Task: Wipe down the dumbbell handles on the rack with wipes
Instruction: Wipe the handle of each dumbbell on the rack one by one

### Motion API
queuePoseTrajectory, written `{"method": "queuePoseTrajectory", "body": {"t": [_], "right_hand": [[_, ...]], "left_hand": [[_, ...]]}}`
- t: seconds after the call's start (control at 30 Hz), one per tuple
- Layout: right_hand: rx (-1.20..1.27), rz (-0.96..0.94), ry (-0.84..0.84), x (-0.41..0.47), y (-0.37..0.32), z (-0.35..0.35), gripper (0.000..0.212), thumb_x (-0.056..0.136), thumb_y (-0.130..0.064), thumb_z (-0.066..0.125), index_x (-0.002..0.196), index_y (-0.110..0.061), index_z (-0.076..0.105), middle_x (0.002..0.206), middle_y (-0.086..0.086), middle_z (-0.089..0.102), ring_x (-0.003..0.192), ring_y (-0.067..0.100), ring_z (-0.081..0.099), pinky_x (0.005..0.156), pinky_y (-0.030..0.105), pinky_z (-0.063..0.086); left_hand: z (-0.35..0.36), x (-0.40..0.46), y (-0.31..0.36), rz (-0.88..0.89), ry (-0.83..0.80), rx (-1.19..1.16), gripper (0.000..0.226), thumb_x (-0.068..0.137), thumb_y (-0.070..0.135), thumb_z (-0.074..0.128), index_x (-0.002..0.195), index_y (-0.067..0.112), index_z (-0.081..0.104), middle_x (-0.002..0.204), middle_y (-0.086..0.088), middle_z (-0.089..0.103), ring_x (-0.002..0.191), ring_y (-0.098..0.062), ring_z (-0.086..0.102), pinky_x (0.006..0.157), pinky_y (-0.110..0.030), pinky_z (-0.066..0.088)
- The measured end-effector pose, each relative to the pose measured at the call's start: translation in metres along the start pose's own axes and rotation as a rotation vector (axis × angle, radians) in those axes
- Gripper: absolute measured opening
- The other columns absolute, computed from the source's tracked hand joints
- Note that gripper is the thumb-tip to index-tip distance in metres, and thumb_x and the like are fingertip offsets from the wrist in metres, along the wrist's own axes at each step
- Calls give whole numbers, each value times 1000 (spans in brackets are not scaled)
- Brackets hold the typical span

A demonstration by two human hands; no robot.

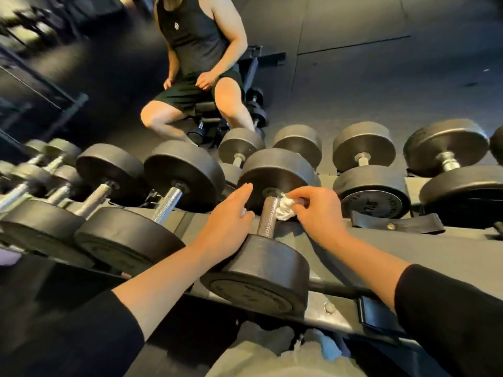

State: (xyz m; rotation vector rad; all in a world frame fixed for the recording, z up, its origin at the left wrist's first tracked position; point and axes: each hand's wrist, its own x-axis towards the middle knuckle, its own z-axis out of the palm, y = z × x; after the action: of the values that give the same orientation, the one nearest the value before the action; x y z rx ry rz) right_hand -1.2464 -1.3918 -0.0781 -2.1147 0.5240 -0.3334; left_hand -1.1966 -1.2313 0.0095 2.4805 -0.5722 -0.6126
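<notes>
The right hand [317, 210] pinches a crumpled white wipe [285, 208] against the right side of a dumbbell's knurled handle [267, 216]. The left hand [227, 225], fingers extended and holding nothing, rests beside the handle's left. The dumbbell sits on a rack [381, 247] among others; a person [196, 63] sits beyond.

Dim, warm light; left edge motion-blurred, wide-angle bending at the borders.

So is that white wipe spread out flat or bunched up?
Bunched up. The wipe is a crumpled wad pinched in the right hand, pressed against the dumbbell handle.
</notes>
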Motion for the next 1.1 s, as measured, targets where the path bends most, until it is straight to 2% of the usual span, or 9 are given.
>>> {"method": "queuePoseTrajectory", "body": {"t": [0.13, 0.2, 0.33, 0.5, 0.63, 0.7, 0.8, 0.97, 1.1], "right_hand": [[129, -28, -33, -6, -1, 17, 25, 84, -6, 66, 107, -14, 70, 105, 0, 68, 98, 11, 59, 86, 16, 43], [200, -38, -33, -12, 0, 21, 23, 83, -6, 67, 104, -14, 70, 101, -1, 67, 95, 8, 58, 81, 13, 43], [310, -73, -90, -28, 4, 21, 22, 78, -4, 73, 95, -19, 73, 92, -10, 65, 88, 4, 60, 79, 18, 50], [519, -39, -334, -38, 7, 4, 25, 75, 0, 73, 90, -21, 73, 93, -10, 67, 92, 3, 62, 81, 18, 52], [448, 45, -92, -32, 16, 5, 25, 78, 0, 69, 88, -22, 73, 88, -10, 68, 85, 6, 63, 74, 24, 54], [351, 86, 0, -26, 23, 9, 23, 80, -3, 67, 92, -21, 72, 89, -10, 67, 87, 9, 62, 79, 27, 52], [295, 87, -7, -18, 28, 17, 21, 81, -4, 67, 96, -17, 72, 91, -5, 68, 87, 12, 62, 80, 26, 50], [444, 72, -47, -20, 17, 29, 20, 81, -3, 67, 96, -17, 67, 91, -5, 63, 80, 2, 58, 64, 4, 45], [568, 87, -78, -31, 18, 33, 27, 74, 2, 72, 83, -23, 65, 84, -10, 64, 78, -1, 61, 67, 12, 48]], "left_hand": [[4, -7, 6, -92, 55, -95, 51, 100, 15, 42, 147, 28, 29, 143, -10, 44, 131, -25, 42, 112, -42, 31], [5, -7, 7, -100, 56, -74, 51, 100, 15, 42, 147, 30, 29, 142, -9, 45, 130, -27, 43, 111, -44, 33], [5, -7, 8, -77, 52, -9, 51, 100, 14, 41, 146, 31, 30, 140, -8, 47, 127, -26, 45, 109, -39, 35], [9, -10, 16, -41, 61, 37, 48, 100, 18, 42, 146, 27, 31, 140, -7, 48, 126, -23, 45, 105, -32, 35], [12, -11, 21, -18, 8, 52, 48, 100, 22, 42, 147, 27, 30, 148, 2, 38, 128, -18, 43, 107, -31, 33], [13, -10, 22, -33, 7, 41, 48, 101, 21, 41, 146, 28, 31, 144, -5, 43, 128, -20, 43, 106, -30, 32], [13, -9, 23, -46, 5, 52, 47, 100, 18, 42, 145, 28, 33, 137, -14, 48, 126, -23, 44, 105, -28, 32], [12, -7, 22, -70, -4, 52, 46, 100, 15, 41, 144, 30, 35, 137, -13, 48, 126, -22, 44, 101, -21, 28], [13, -8, 22, -78, 2, 67, 48, 100, 15, 42, 144, 32, 34, 141, -6, 46, 128, -23, 42, 108, -29, 29]]}}
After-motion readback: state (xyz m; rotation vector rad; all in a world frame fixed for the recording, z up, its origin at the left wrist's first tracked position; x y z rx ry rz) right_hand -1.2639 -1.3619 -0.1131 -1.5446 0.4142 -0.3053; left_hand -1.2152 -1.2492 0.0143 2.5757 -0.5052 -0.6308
